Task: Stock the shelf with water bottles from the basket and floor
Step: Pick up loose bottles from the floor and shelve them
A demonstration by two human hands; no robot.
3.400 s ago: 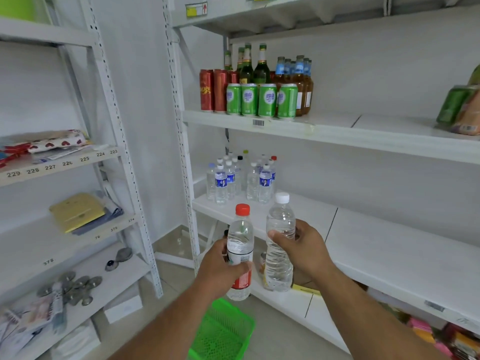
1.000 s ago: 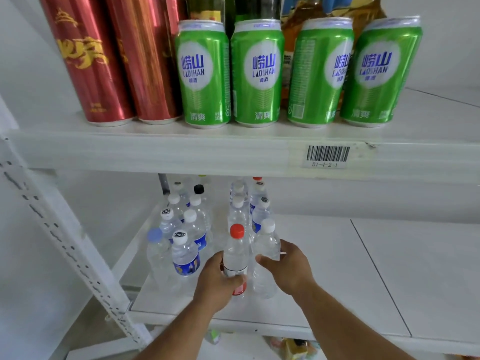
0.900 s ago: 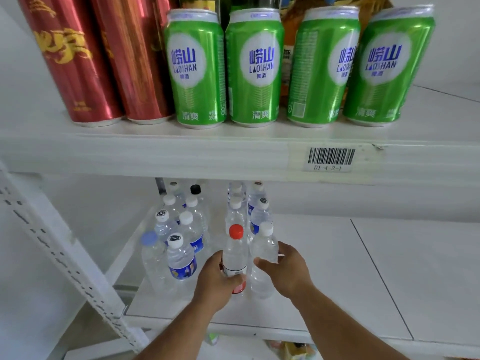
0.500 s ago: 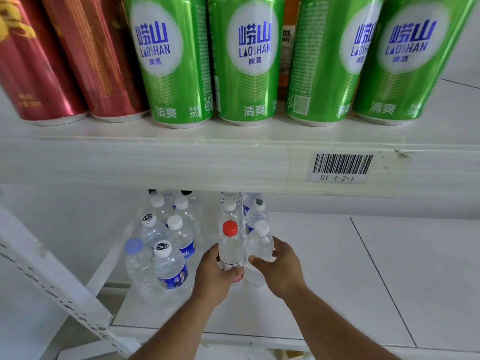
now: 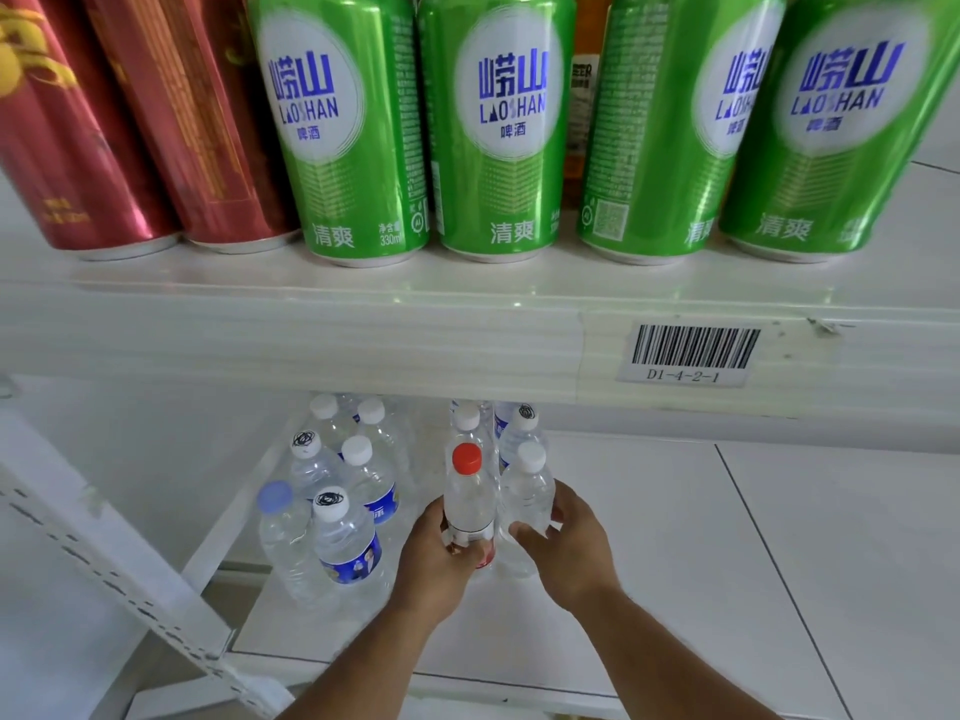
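Note:
My left hand [image 5: 434, 569] grips a clear water bottle with a red cap [image 5: 467, 491], standing on the white lower shelf [image 5: 675, 589]. Right beside it, my right hand [image 5: 569, 550] grips a clear bottle with a white cap [image 5: 527, 493]. Both bottles stand upright in front of two other white-capped bottles [image 5: 470, 426]. To the left stands a group of several water bottles [image 5: 343, 532], some with blue labels, one with a blue cap. The basket and floor are out of sight.
The upper shelf edge [image 5: 363, 340], bearing a barcode label [image 5: 693, 350], hangs low over the bottles. On it stand green beer cans [image 5: 498, 127] and red cans [image 5: 119, 122]. A perforated white upright [image 5: 119, 584] slants at lower left. The lower shelf extends bare to the right.
My hands have pushed both bottles a little deeper onto the shelf, up against the row behind. The camera has moved closer to the upper shelf.

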